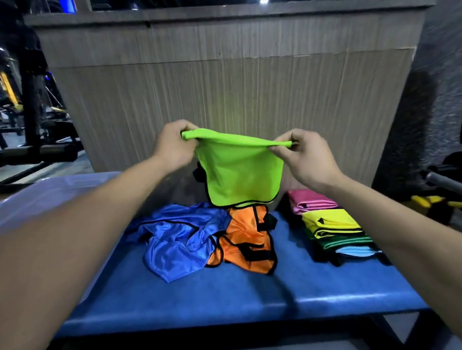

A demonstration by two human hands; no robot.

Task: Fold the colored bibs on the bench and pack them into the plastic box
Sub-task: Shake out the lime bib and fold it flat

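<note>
Both hands are up in the air over the far end of the blue bench (233,293), stretching a lime-green bib (240,171) between them. The left hand (172,146) pinches its upper corner at about ten o'clock from the cloth's middle, the right hand (306,158) pinches the opposite corner at two o'clock, and the bib hangs down from that taut top edge (black trim shows along its bottom hem).

Directly below it, at six o'clock, an orange bib (246,240) lies crumpled on the bench, touching a rumpled blue bib (177,240) at its nine o'clock. At three o'clock from the orange one, apart from it, sits a stack of folded bibs (333,227): pink farthest, then yellow, green and light blue nearest.

The clear plastic box (41,200) stands at the bench's ten o'clock, partly hidden behind the left forearm. A wood-grain panel (230,78) rises just behind the bench at twelve o'clock.
</note>
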